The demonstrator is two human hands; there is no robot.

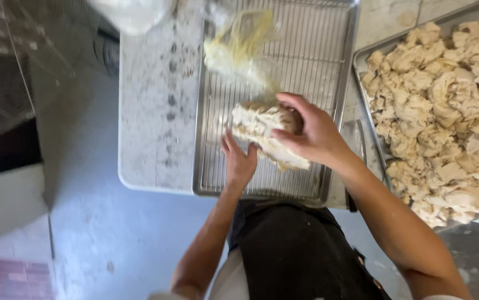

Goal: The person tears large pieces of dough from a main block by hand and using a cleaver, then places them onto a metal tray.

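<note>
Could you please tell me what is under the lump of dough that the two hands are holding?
A wire rack in a metal tray lies under the dough lump; the part right beneath is covered.

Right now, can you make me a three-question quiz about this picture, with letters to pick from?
1. Where is the big pale lump that both hands hold?
A. over the wire-rack tray
B. on the floor
C. inside the tray of torn pieces

2. How many metal trays are on the counter?
A. one
B. two
C. four

3. What is the tray on the right like?
A. bare
B. covered by a lid
C. heaped with pale torn pieces

Answers:
1 A, the left hand and right hand grip the lump above the wire-rack tray.
2 B, the rack tray and the right tray are the only ones.
3 C, torn pieces fill it.
</note>
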